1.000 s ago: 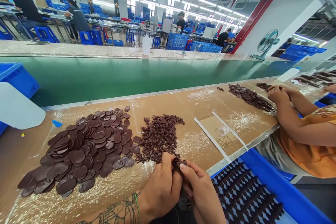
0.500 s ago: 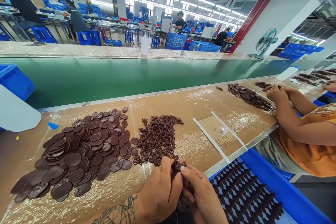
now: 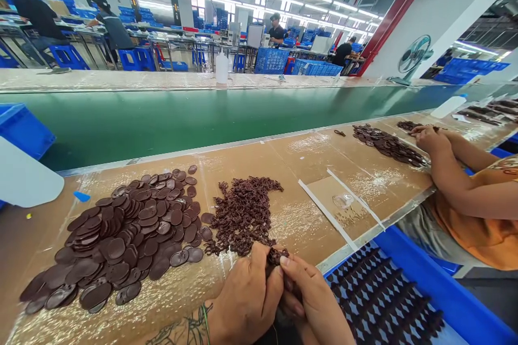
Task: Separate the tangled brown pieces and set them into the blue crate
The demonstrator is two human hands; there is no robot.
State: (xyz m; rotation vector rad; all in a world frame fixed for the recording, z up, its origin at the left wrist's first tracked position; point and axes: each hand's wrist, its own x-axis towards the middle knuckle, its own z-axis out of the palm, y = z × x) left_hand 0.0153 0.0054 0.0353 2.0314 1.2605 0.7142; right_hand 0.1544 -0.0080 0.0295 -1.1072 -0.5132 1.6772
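Observation:
At the near edge of the bench my left hand [image 3: 246, 296] and my right hand [image 3: 313, 302] are pressed together, fingers closed on a small brown clip-like part [image 3: 276, 256] held between the thumbs. Just beyond them lies a heap of the same small brown parts [image 3: 245, 213]. To its left spreads a big pile of flat brown oval discs [image 3: 125, 232]. A blue tray [image 3: 408, 302] at my lower right holds rows of assembled brown pieces.
A green conveyor belt [image 3: 202, 116] runs behind the cardboard-covered bench [image 3: 307, 172]. A co-worker in an orange shirt [image 3: 481, 226] sits to my right, hands at another brown pile [image 3: 388, 145]. A blue bin [image 3: 22, 129] and a white sheet [image 3: 24, 178] stand at the left.
My hands have stayed pinched on the small part, with only slight finger shifts. The view has tilted a little, and the co-worker's arms have shifted slightly.

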